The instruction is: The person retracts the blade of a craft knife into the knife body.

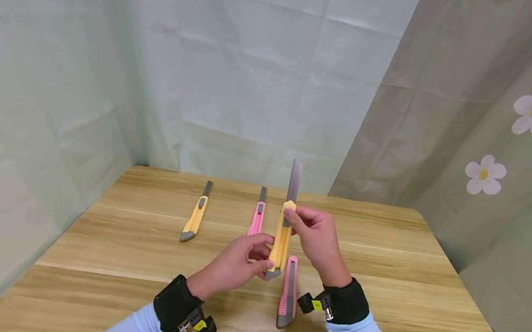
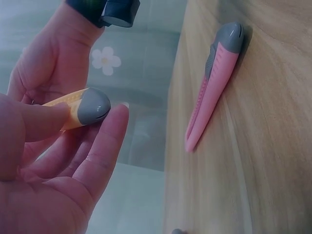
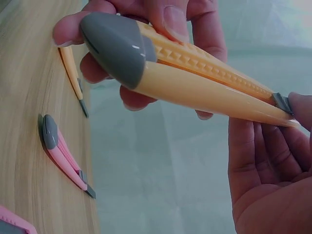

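Note:
Both hands hold a yellow utility knife (image 1: 280, 243) upright above the table, its long blade (image 1: 295, 180) extended from the top. My left hand (image 1: 241, 261) pinches the lower end near the grey end cap (image 3: 114, 48) between thumb and fingers. Higher up, my right hand (image 1: 319, 239) grips the body, with its thumb on the grey slider (image 3: 282, 103). Below the held knife lies a pink utility knife (image 1: 289, 293), no blade showing. Behind the left hand, another pink utility knife (image 1: 258, 216) lies with its blade out, its lower part hidden in the head view.
A second yellow utility knife (image 1: 196, 215) with its blade extended lies on the wooden table (image 1: 115, 258) to the left. Pale curtains (image 1: 255, 78) hang behind and along both sides of the table. Each wrist wears a black band with a small camera.

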Demonstrator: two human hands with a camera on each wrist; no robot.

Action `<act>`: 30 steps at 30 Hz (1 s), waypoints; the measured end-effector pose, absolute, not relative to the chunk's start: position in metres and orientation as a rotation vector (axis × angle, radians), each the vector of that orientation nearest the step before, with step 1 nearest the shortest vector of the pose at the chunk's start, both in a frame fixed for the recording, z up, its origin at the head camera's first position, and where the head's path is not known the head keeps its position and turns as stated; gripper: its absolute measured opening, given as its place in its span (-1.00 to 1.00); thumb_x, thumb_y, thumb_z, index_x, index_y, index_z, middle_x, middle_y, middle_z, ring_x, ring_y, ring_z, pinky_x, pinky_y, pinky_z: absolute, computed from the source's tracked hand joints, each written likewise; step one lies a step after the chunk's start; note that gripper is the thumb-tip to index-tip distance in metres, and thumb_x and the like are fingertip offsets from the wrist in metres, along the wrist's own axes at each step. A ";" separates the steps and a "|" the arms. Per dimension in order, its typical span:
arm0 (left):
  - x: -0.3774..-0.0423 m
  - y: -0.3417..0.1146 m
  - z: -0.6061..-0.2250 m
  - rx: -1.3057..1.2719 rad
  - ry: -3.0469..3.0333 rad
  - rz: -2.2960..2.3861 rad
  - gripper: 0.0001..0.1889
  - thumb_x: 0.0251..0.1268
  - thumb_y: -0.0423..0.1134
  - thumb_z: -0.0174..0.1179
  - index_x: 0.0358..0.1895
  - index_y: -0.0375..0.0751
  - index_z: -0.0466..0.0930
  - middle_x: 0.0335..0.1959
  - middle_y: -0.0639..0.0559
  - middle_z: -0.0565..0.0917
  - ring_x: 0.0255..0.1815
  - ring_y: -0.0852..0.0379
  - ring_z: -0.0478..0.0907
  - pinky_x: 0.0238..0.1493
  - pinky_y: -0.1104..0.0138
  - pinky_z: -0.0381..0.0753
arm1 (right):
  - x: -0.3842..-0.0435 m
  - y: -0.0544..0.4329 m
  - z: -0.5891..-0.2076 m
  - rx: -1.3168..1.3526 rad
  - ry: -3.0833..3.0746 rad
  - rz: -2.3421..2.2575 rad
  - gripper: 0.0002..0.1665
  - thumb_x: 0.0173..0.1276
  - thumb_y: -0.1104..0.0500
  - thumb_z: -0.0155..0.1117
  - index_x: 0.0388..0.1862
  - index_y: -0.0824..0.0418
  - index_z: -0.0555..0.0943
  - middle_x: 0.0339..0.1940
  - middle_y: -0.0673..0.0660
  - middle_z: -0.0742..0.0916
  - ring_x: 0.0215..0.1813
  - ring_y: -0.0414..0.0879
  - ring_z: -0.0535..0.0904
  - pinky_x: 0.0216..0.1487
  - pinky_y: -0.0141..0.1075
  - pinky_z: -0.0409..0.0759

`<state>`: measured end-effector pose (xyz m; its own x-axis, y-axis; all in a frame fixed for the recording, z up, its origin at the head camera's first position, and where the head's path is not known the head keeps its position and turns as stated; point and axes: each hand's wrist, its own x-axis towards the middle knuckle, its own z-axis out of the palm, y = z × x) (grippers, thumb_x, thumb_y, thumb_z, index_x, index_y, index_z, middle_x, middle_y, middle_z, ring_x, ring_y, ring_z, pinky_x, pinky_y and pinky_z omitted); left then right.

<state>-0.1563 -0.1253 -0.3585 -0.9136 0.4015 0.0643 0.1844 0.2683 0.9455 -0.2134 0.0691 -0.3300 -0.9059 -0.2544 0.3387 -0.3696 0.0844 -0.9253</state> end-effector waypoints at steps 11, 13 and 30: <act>-0.155 -0.126 -0.361 0.544 2.370 1.692 -0.59 0.45 -0.43 0.22 0.31 -0.19 0.50 -0.12 -0.12 0.74 -0.17 0.08 0.72 -0.19 0.19 0.79 | -0.213 0.068 -0.329 0.659 -2.258 1.966 -0.70 0.46 0.07 0.35 -0.04 0.26 0.79 -0.25 0.24 0.75 -0.23 -0.03 0.56 -0.14 -0.31 0.67; -0.155 -0.127 -0.361 0.539 2.376 1.687 -0.59 0.45 -0.43 0.22 0.31 -0.18 0.50 -0.12 -0.11 0.74 -0.17 0.08 0.72 -0.20 0.21 0.79 | -0.213 0.068 -0.330 0.666 -2.258 1.962 -0.70 0.47 0.08 0.35 -0.03 0.27 0.79 -0.25 0.23 0.75 -0.23 -0.02 0.56 -0.13 -0.28 0.68; -0.155 -0.128 -0.360 0.510 2.383 1.698 -0.57 0.44 -0.43 0.23 0.33 -0.16 0.51 -0.13 -0.10 0.73 -0.14 0.06 0.71 -0.19 0.20 0.79 | -0.214 0.068 -0.332 0.721 -2.240 1.958 -0.73 0.46 0.12 0.36 -0.01 0.27 0.78 -0.24 0.17 0.76 -0.24 -0.07 0.59 -0.15 -0.32 0.68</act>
<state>-0.1552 -0.1284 -0.3598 -0.9268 0.3710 0.0583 0.1763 0.2927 0.9398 -0.2138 0.0678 -0.3324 -0.8859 -0.2927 0.3599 -0.3958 0.0723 -0.9155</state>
